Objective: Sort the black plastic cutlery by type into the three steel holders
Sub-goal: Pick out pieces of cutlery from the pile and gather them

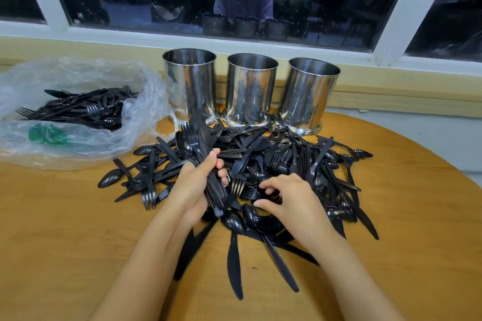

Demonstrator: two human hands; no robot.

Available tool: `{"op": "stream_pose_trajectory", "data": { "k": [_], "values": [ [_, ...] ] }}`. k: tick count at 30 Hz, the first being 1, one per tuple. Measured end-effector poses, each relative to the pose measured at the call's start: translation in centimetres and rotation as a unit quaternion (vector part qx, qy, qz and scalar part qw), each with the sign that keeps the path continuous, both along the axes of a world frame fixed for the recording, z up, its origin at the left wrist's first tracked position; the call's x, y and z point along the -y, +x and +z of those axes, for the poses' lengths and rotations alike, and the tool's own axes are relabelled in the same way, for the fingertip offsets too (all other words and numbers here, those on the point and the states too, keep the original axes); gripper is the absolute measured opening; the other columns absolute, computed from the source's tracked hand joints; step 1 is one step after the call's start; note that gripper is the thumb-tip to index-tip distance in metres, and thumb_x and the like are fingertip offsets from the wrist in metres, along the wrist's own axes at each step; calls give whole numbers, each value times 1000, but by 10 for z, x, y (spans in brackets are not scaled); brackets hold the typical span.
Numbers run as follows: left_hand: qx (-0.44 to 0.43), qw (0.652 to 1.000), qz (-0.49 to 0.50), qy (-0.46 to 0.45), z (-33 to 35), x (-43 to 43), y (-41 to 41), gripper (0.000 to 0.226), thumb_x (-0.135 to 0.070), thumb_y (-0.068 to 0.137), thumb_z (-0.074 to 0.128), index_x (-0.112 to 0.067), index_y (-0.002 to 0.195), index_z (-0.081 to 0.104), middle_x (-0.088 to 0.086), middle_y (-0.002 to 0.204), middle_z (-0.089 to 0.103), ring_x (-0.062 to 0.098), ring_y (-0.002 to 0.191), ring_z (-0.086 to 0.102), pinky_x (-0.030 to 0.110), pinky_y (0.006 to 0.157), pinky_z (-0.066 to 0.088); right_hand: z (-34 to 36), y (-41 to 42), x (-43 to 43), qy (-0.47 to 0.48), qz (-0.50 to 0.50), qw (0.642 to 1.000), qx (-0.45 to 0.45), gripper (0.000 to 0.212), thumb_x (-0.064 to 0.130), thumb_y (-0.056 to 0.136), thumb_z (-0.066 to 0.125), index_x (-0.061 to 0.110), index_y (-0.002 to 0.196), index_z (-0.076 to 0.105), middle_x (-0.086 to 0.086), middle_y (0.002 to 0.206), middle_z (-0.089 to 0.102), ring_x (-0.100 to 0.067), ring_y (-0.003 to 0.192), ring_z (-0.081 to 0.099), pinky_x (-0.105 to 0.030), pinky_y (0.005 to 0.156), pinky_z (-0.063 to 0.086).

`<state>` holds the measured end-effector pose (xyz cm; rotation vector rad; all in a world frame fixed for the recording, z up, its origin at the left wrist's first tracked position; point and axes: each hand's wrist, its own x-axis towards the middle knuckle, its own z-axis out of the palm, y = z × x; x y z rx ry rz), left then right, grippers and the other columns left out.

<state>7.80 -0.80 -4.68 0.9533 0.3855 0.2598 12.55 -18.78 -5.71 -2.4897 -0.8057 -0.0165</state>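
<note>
A heap of black plastic forks, spoons and knives lies spread over the round wooden table. Behind it stand three steel holders in a row: left, middle, right. My left hand grips a bundle of cutlery with forks, a spoon and knives in it, raised over the heap's left part. My right hand reaches into the heap's near middle, fingers curled down among the pieces; whether it holds one I cannot tell.
A clear plastic bag with more black cutlery and something green lies at the left. A window sill and dark window run behind the holders. Two knives and a spoon lie near the front.
</note>
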Motion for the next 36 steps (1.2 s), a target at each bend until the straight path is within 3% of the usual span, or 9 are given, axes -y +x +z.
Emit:
{"op": "stream_pose_trajectory", "data": {
  "k": [7,12,16,20,24,28,31,34,36],
  "values": [
    [2,1000,-1,-4,-1,2,0,28,-15,102,47,-6,129,49,0,69,49,12,58,45,23,53,47,-1,2,-4,-97,16,988,123,31,41,99,48,33,125,62,14,106,64,-9,106,47,-22,75,46],
    [-1,1000,-6,-3,-3,2,1,24,-15,102,47,-7,124,51,-1,68,50,12,58,46,24,54,47,-2,9,1,-10,-25,995,98,21,36,97,55,33,111,69,15,97,65,-6,97,51,-22,74,45],
    [0,1000,-9,-1,-3,3,0,20,-15,102,48,-8,120,53,0,69,49,12,59,46,24,57,46,0,15,3,108,-60,988,90,11,28,93,62,28,97,72,17,82,60,5,73,44,-17,66,39],
    [0,1000,-11,-4,-1,5,0,16,-14,101,48,-8,114,54,0,69,49,12,58,46,24,56,46,-1,18,4,97,-49,991,80,9,26,94,60,28,98,68,18,82,57,8,74,42,-10,62,30],
    [-2,1000,-9,-5,0,4,-1,14,-14,102,48,-9,112,55,-1,69,50,11,58,47,24,57,45,-2,18,4,145,-37,986,77,9,21,92,62,24,96,70,19,87,62,3,80,46,-18,73,40],
    [1,1000,-17,3,0,4,-1,12,-15,102,47,-9,108,55,-1,68,51,11,58,47,25,58,45,22,13,4,360,-60,924,114,12,12,90,64,23,92,70,17,83,65,0,75,57,-13,71,45],
    [-2,1000,-24,-6,2,6,-3,10,-15,101,48,-10,105,56,0,71,52,12,60,49,25,58,47,38,14,10,513,-42,857,4,17,6,94,57,21,90,64,9,66,60,-8,58,53,-19,59,45],
    [-20,1000,-24,0,4,9,-4,13,-16,101,50,-7,98,59,4,77,61,14,64,54,26,60,50,43,19,12,597,5,792,-128,6,14,95,56,15,94,62,4,73,56,-7,59,45,-17,55,40],
    [-26,999,-25,11,5,10,-5,16,-16,100,50,-6,94,61,5,80,67,16,66,56,27,62,51,41,24,13,615,17,770,-171,12,22,88,61,13,97,60,5,77,52,-6,61,40,-17,55,38]
  ]
}}
